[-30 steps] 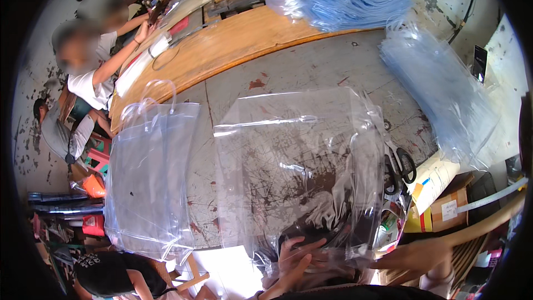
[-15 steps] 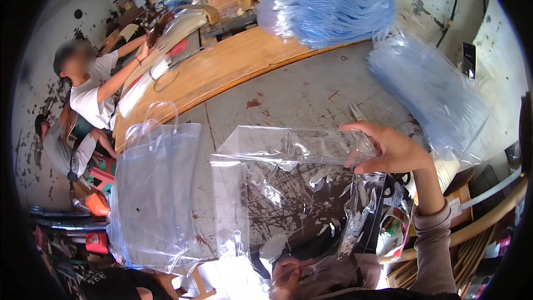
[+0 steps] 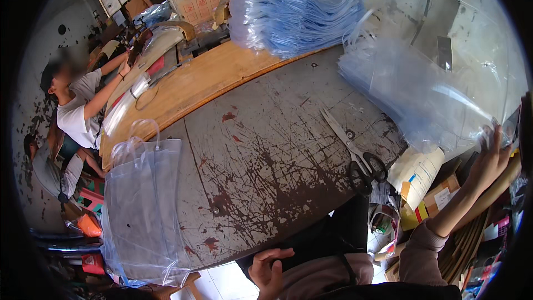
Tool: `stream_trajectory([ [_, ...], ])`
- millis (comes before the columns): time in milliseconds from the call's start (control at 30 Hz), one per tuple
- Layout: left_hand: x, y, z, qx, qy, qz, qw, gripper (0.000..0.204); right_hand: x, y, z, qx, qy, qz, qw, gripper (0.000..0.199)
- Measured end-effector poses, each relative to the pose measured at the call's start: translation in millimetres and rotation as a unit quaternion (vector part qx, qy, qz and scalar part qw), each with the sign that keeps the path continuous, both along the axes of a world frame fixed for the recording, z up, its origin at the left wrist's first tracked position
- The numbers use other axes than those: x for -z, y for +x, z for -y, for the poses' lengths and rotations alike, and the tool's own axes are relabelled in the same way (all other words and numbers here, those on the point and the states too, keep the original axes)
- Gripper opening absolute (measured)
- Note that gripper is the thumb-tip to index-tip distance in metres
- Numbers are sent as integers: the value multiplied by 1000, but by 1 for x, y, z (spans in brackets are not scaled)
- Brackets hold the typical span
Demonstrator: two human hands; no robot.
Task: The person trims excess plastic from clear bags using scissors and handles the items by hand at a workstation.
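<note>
My right hand is raised at the far right, its fingers on the edge of a large clear plastic bag that hangs over a pile of clear bags on the right side of the table. Down at the lower edge, close to my body, my left hand is held open with nothing in it. The worn grey table, stained dark, lies bare in front of me. Black-handled scissors lie on it near the right pile.
A stack of clear handled bags hangs over the table's left edge. A bluish heap of bags sits at the back on a wooden board. Another person works at the left. Small cardboard boxes stand at the right.
The clear bag that lay spread in front of me has been lifted by my right hand and carried to the right, over the pile. The tabletop and scissors now show.
</note>
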State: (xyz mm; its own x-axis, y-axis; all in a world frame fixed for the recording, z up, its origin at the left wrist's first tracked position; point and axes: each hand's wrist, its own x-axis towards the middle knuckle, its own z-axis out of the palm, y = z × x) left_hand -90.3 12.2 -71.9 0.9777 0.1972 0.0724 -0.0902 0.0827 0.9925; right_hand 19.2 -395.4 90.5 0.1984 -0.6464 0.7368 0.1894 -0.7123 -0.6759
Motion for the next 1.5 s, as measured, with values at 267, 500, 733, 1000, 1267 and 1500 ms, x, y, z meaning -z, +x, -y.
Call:
stream_trajectory([
  [267,-14,-5,-21,-33,90,260,961,18,25,21,-2,16,119,-194,974,75],
  [500,-56,-22,-72,-115,390,93,909,30,57,42,-16,203,-193,-165,946,65],
  [733,-96,73,-109,-266,749,-52,605,52,78,52,-25,255,-178,-194,930,70],
  [1000,-88,70,-120,-318,492,-182,790,21,73,30,-132,110,-217,-153,958,43],
  [1267,-103,58,-48,3,535,0,845,37,90,27,-209,-166,-112,-120,972,33],
  [1500,-99,16,-54,22,629,-81,773,55,98,14,-206,-257,-117,-186,941,21],
])
